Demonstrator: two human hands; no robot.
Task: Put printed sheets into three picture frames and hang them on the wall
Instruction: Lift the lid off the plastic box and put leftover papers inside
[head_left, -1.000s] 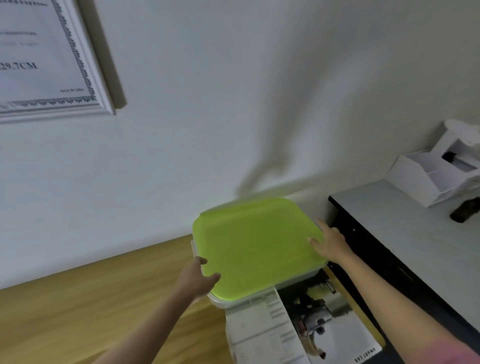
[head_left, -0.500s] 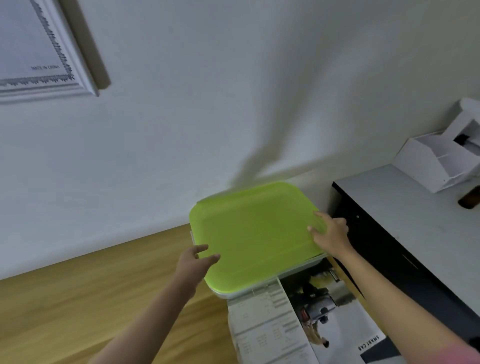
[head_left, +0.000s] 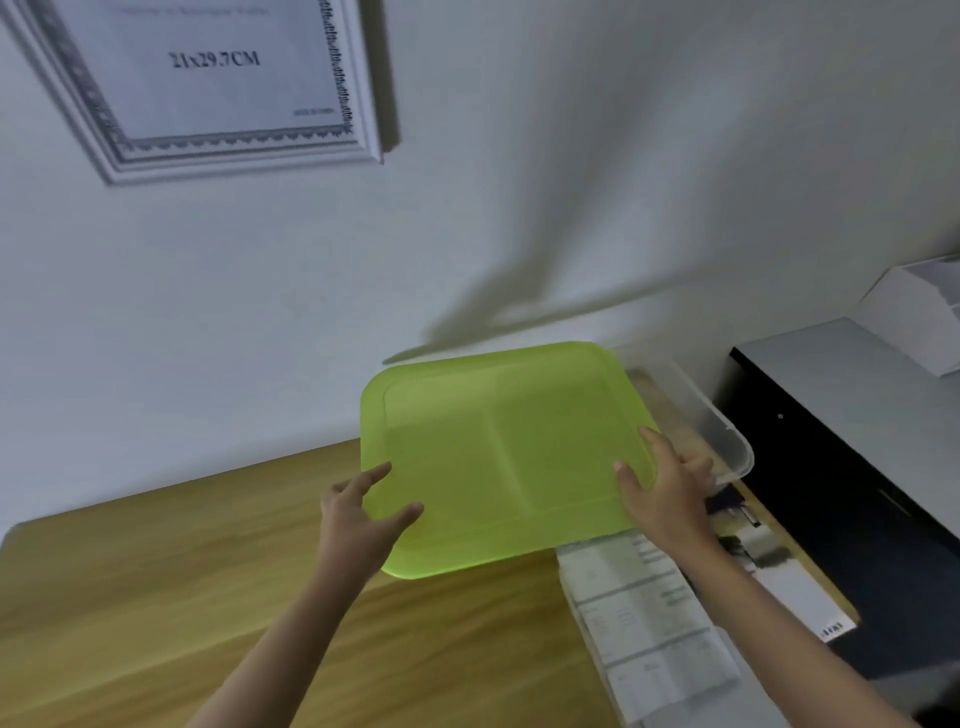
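A lime-green plastic lid (head_left: 498, 452) is held above the wooden table, shifted left off a clear plastic box (head_left: 722, 436) whose right rim now shows. My left hand (head_left: 358, 514) grips the lid's near left corner, thumb on top. My right hand (head_left: 670, 488) holds its near right edge with fingers spread on top. Printed sheets (head_left: 654, 623) lie on the table below the box, a text page beside a photo page. A white picture frame (head_left: 218, 88) with a printed sheet reading 21x29.7CM hangs on the wall at the upper left.
The wooden table (head_left: 182, 582) stretches to the left along a white wall. A black cabinet with a grey top (head_left: 852, 384) stands on the right, with a white box (head_left: 919, 317) on it.
The green lid has come off the clear box and moved left with both hands on it, baring the box's right side. The view swung so more of the hung frame shows.
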